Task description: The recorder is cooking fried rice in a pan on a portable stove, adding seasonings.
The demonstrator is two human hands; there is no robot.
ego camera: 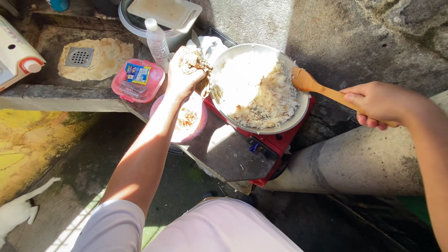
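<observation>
Head view, looking down.

- Left hand (183, 70): closed around a clump of rice (193, 59), raised at the pan's 9 o'clock rim, apparently so that loose grains fall back into the food.
- Right hand (377, 103): gripping the handle end of a wooden spatula (322, 89), well out at the pan's 3 o'clock; the blade rests on the rim there, tipped into the rice, the long handle likely keeping fingers off the hot metal.
- Round metal pan (298, 112): holds white and browned rice (261, 95), heaped across most of its floor.
- Red portable gas stove (280, 142): directly under the pan, on a dark slab.
- Pink bowl (203, 126): at the pan's 8 o'clock, under the left wrist, with a few browned scraps inside.
- Pink-lidded clear container (137, 80): at 9 o'clock from the left hand, on the ledge.
- Plastic bottle (157, 39): upright at the hand's 11 o'clock.
- Floor drain (79, 56): far at 10 o'clock.
- White cat (18, 210): on the ground at 7 o'clock, partly out of frame.
</observation>
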